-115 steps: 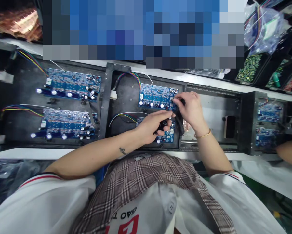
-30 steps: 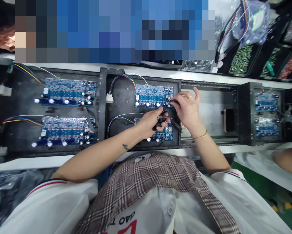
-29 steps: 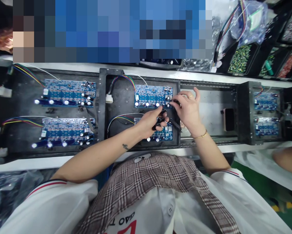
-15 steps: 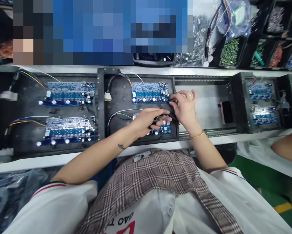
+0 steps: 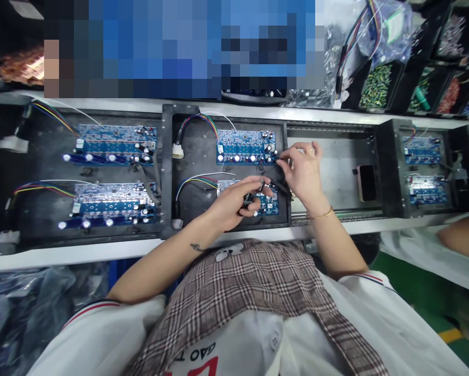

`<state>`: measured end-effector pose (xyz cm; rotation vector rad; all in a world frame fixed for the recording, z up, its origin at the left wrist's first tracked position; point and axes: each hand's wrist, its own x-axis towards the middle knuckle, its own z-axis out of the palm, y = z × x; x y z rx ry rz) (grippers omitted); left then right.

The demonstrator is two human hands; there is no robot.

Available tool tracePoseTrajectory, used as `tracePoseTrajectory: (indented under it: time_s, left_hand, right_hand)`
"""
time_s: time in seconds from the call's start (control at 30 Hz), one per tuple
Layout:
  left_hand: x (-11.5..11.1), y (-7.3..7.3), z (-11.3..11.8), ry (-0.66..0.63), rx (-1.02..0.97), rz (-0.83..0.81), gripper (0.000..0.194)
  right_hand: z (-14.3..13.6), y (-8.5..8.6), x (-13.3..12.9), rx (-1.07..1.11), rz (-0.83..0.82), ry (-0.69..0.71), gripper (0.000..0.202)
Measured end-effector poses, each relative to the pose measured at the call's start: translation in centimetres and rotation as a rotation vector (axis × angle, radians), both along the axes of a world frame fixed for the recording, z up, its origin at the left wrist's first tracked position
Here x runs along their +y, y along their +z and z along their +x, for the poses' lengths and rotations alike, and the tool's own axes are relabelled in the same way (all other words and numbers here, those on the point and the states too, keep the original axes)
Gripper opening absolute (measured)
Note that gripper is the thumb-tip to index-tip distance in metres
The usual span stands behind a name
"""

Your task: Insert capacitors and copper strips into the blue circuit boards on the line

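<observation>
My right hand (image 5: 303,169) pinches thumb and forefinger together at the lower right corner of the upper blue circuit board (image 5: 246,143). Whatever small part sits between those fingertips is too small to make out. Curled over the lower circuit board (image 5: 271,203), my left hand (image 5: 234,203) holds several small dark components (image 5: 248,199) in its fingers. One small part with a shiny end (image 5: 262,184) shows at its thumb tip. Both boards lie in a black tray (image 5: 195,151), with coloured wires (image 5: 201,116) running to a white connector (image 5: 177,151). My left hand hides much of the lower board.
Left of me, another black tray (image 5: 42,172) carries two more boards. A phone (image 5: 366,183) lies on the line to the right. Parts bins (image 5: 376,86) stand at the back right. Another person's arm (image 5: 464,236) is at the right edge.
The view has shifted slightly. My left hand has turned a little, so the parts in it show more. My right hand stays at the upper board's corner, its fingertips closer together.
</observation>
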<state>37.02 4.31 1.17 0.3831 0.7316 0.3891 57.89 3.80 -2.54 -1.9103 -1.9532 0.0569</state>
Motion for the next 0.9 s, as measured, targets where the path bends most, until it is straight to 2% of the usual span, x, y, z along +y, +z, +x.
tracePoseTrajectory:
  time_s: [0.17,0.5,0.63,0.77,0.83,0.9]
  left_hand:
    - [0.1,-0.3,0.0,0.024,-0.002,0.002,0.008]
    - [0.2,-0.3,0.1,0.166,0.001,-0.135,0.008]
    - [0.3,-0.1,0.2,0.175,0.015,-0.126,0.004]
    - [0.4,0.0,0.2,0.135,0.013,-0.099,0.012]
    - [0.4,0.0,0.3,0.121,0.007,-0.084,0.014]
    - [0.3,0.2,0.3,0.115,0.003,-0.075,0.015]
  right_hand:
    - [0.2,0.1,0.4,0.031,-0.022,0.000,0.008]
    - [-0.2,-0.2,0.6,0.008,0.019,-0.008,0.009]
    - [-0.4,-0.2,0.4,-0.042,0.008,0.041,0.013]
    - [0.0,-0.3,0.6,-0.092,-0.015,0.087,0.020]
    - [0.3,0.2,0.6,-0.110,-0.046,0.127,0.023]
    - [0.2,1.5,0.2,-0.094,-0.078,0.144,0.023]
